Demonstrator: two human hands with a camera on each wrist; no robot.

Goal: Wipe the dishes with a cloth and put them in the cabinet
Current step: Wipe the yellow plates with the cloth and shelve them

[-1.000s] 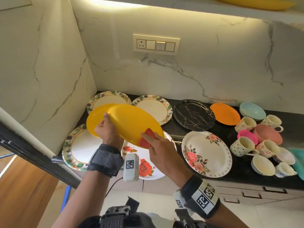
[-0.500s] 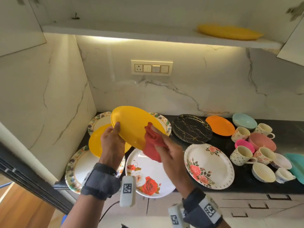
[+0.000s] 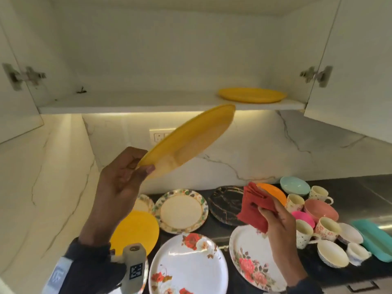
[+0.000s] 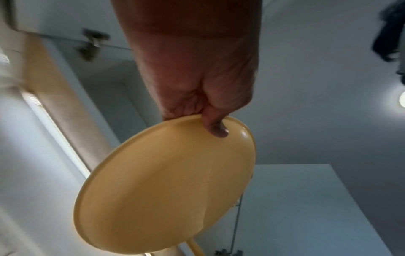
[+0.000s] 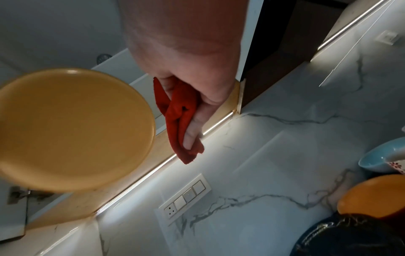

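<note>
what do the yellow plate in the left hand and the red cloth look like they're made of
Yellow plate: probably plastic or melamine, thin, uniformly coloured, with a soft semi-gloss glare near the rim in the right wrist view. Red cloth: soft absorbent fabric, likely microfibre or terry; it bunches in limp, fuzzy, matte folds.

Left hand [image 3: 118, 183] holds a plate [image 3: 188, 141] up, tilted, just below the cabinet shelf [image 3: 148, 106], where another plate [image 3: 252, 95] lies at the right end. Right hand [image 3: 277, 221] grips the cloth [image 3: 254, 206] above the tabletop [image 3: 360, 192]. Plates spread left and centre there, cups [image 3: 324, 228] and bowls [image 3: 293, 185] to the right.
</note>
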